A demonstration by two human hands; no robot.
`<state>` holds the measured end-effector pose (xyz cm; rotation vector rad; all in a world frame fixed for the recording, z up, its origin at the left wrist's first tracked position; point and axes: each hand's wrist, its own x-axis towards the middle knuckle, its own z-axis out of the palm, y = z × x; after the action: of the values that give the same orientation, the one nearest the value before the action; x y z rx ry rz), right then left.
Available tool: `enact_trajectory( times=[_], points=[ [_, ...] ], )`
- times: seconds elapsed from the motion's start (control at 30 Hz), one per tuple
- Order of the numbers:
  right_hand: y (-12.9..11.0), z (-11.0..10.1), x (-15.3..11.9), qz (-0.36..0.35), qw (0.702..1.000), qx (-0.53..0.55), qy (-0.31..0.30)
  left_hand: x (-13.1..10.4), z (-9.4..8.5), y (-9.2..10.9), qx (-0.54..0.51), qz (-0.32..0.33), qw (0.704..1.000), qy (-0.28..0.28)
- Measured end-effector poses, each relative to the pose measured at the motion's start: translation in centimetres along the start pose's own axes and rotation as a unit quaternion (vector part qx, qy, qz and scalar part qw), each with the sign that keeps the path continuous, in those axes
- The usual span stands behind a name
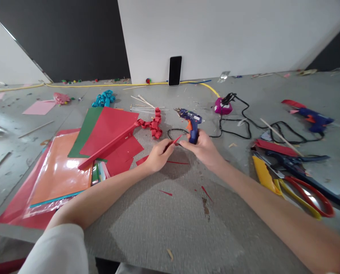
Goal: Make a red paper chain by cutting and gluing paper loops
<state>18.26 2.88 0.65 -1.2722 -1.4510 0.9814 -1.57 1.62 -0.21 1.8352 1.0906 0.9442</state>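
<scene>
In the middle of the table my left hand (158,155) pinches a thin red paper strip (177,139), its tip pointing up and right. Close beside it, my right hand (204,149) is wrapped around the handle of a blue glue gun (194,121) with an orange trigger; the nozzle points up and to the left. A folded red paper chain (155,123) lies just beyond my left hand. Red paper sheets (110,131) and a green sheet (86,131) are stacked to the left. Small red scraps (206,193) lie nearer to me.
Scissors with red handles (315,198) and a yellow cutter (262,173) lie at right, near a second glue gun (315,120). Black cords run from a purple power socket (223,106). A phone (175,71) leans on the wall. Orange paper in plastic (64,167) lies left.
</scene>
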Motion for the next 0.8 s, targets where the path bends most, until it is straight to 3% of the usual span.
enact_trajectory(
  times=[0.3, 0.8],
  points=[
    [-0.73, 1.05, -0.95, 0.029, 0.999, 0.043, 0.0, -0.23, 0.09, 0.1, 0.015, 0.044, 0.998, -0.029],
    [-0.84, 1.07, -1.08, 0.035, 0.998, 0.051, -0.016, -0.27, 0.08, 0.07, 0.009, 0.046, 0.998, -0.029]
  ],
)
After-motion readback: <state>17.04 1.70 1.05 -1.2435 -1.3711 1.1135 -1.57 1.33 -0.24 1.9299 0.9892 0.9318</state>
